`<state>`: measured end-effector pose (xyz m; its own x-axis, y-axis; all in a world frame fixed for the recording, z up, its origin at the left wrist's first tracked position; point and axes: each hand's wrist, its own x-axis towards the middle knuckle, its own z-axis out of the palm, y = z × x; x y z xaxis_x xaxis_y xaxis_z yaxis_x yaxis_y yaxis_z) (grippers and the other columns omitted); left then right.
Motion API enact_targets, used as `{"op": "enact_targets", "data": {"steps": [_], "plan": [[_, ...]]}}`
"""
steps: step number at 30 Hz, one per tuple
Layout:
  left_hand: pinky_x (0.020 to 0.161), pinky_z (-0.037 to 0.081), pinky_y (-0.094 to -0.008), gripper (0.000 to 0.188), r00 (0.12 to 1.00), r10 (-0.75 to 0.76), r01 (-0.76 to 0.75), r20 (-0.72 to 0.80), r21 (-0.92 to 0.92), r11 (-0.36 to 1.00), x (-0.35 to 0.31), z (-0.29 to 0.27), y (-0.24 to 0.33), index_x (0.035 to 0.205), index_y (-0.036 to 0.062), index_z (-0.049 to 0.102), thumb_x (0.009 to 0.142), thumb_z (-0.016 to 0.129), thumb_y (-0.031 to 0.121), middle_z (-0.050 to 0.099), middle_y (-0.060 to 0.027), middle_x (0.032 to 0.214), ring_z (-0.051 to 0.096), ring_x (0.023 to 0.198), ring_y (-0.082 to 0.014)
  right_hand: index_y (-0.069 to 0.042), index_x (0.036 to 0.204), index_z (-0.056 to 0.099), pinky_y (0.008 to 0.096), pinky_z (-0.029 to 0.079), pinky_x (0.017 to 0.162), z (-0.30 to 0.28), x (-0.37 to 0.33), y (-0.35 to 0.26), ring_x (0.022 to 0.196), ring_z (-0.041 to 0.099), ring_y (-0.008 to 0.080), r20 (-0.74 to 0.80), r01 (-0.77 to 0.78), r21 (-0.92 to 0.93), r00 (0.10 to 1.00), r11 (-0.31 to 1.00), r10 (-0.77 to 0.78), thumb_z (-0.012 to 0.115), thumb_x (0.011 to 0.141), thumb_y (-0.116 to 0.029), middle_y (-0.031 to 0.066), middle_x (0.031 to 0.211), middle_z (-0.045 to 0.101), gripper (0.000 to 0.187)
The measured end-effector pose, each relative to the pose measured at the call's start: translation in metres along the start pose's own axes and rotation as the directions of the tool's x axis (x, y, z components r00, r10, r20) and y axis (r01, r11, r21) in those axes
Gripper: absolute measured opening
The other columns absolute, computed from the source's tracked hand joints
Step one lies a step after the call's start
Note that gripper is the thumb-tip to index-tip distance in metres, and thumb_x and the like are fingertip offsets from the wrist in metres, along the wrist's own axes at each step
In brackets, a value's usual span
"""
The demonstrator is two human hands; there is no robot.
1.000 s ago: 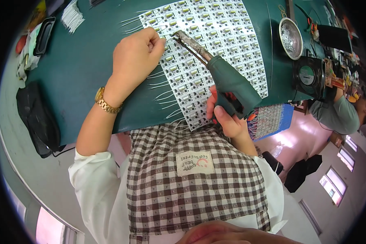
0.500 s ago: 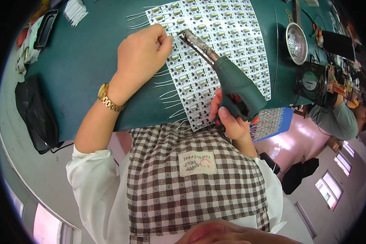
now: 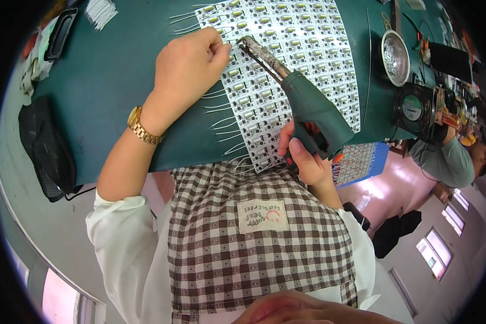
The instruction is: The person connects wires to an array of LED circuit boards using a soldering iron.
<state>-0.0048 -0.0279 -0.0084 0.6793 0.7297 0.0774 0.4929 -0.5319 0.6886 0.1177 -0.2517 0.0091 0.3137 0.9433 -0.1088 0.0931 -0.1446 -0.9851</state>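
My right hand (image 3: 306, 162) is wrapped round the handle of a dark green soldering gun (image 3: 316, 108). Its crusted metal tip reaches up and left to the left part of a white circuit board panel (image 3: 308, 65), which carries rows of small yellowish parts. Beside that tip, my left hand (image 3: 191, 67) is closed in a pinch at the panel's left edge, on what looks like a thin white wire; the fingers mostly hide it. Several white wires (image 3: 221, 124) stick out from the same edge, above and below my left hand.
A bundle of white wires (image 3: 101, 13) lies at the far left, and a black pouch-like thing (image 3: 47, 151) at the near left. To the right are a metal bowl (image 3: 394, 56) and a small black fan (image 3: 414, 106). Another person's arm (image 3: 443, 162) shows beyond it.
My left hand has shifted very slightly up and left. The soldering gun's tip stays by its fingers, and my right hand keeps its hold with hardly any movement.
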Motion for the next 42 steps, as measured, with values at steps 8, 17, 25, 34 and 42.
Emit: {"op": "enact_targets", "data": {"steps": [8,17,25,34,42], "plan": [[0.049,0.044,-0.0379,0.020,1.000,0.026,-0.026,-0.018,0.011,1.000,0.001,0.002,-0.001,0.067,0.0067,0.057,0.080,0.062,0.021,0.059,-0.0080,0.058,0.058,0.055,-0.0284,0.001,0.089,0.054,0.0265,0.044,0.058,-0.001,-0.002,0.006,0.062,0.056,0.0144,-0.074,0.026,-0.137,0.997,0.990,-0.037,0.054,0.087,-0.018,0.0081,0.073,0.058,0.018],[0.049,0.045,-0.0388,0.020,0.999,0.036,-0.035,-0.018,0.046,0.998,0.001,0.003,-0.003,0.068,0.0070,0.058,0.080,0.061,0.023,0.059,-0.0091,0.058,0.059,0.054,-0.0288,0.002,0.104,0.048,0.0281,0.047,0.053,-0.003,-0.003,0.001,0.057,0.055,0.0165,-0.127,-0.045,0.239,0.989,0.970,0.077,0.061,0.081,-0.023,0.0108,0.071,0.055,0.036],[0.052,0.047,-0.0393,0.018,1.000,0.017,-0.016,-0.009,0.078,0.997,0.001,0.001,-0.003,0.068,0.0079,0.060,0.080,0.060,0.022,0.061,-0.0094,0.060,0.060,0.056,-0.0289,0.004,0.116,0.045,0.0273,0.046,0.052,0.001,0.002,-0.005,0.056,0.054,0.0166,-0.153,-0.091,0.283,0.978,0.955,0.139,0.063,0.079,-0.026,0.0103,0.070,0.055,0.050],[0.065,0.047,-0.0391,0.012,0.906,-0.076,0.172,-0.416,0.200,0.965,0.033,-0.076,-0.024,0.077,-0.0004,0.060,0.078,0.063,0.011,0.062,-0.0176,0.074,0.061,0.071,-0.0326,0.003,0.119,0.041,0.0292,0.047,0.051,-0.004,-0.002,-0.013,0.057,0.053,0.0172,-0.147,0.000,0.586,0.983,0.810,0.107,0.063,0.082,-0.025,0.0116,0.073,0.054,0.051],[0.075,0.045,-0.0449,0.018,0.884,-0.288,0.445,-0.367,0.480,0.756,0.043,-0.108,-0.117,0.094,0.0133,0.066,0.087,0.058,0.028,0.064,-0.0089,0.093,0.060,0.092,-0.0290,0.003,0.117,0.042,0.0278,0.046,0.050,-0.002,0.003,-0.010,0.057,0.054,0.0172,-0.082,-0.027,0.569,0.993,0.822,0.089,0.060,0.082,-0.024,0.0124,0.072,0.056,0.047]]}}
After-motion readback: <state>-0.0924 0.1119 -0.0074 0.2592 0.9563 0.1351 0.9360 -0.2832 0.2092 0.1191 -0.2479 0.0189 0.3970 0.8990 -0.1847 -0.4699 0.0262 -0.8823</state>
